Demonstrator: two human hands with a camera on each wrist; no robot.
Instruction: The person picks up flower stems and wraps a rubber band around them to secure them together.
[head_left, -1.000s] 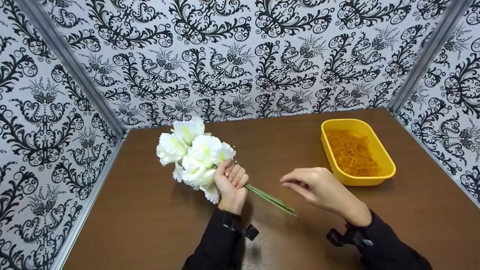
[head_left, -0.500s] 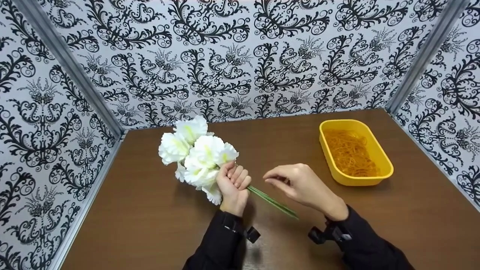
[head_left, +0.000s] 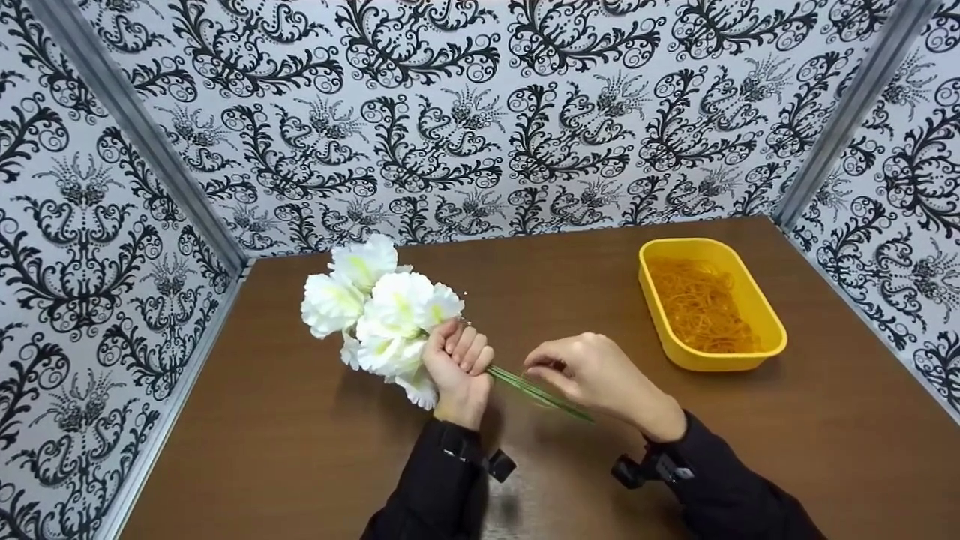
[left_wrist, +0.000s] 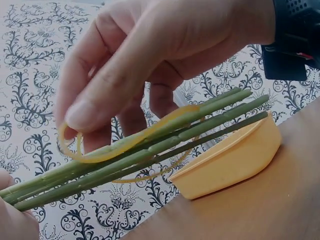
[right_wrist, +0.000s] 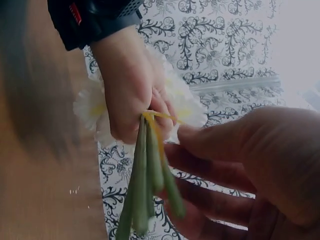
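Note:
My left hand (head_left: 461, 360) grips a bunch of white artificial flowers (head_left: 394, 307) just below the blooms, over the table. The green stems (left_wrist: 165, 140) stick out of the fist, down to the right. Between thumb and fingertips, my right hand (head_left: 596, 375) pinches an orange-yellow rubber band (left_wrist: 102, 158). In the left wrist view the band loops around the stems, one strand crossing in front and another passing behind. From the right wrist view, the band (right_wrist: 159, 131) stretches from the thumb to the stems close to the left fist.
A yellow plastic tub (head_left: 769, 334) stands at the right, with many rubber bands (head_left: 705, 307) heaped inside. The brown table (head_left: 300, 465) is bounded by patterned walls (head_left: 450, 150) at the back and both sides.
My right hand has moved left from beyond the stem ends to beside the stems, bringing the rubber band around them. The left hand and flowers have shifted slightly left.

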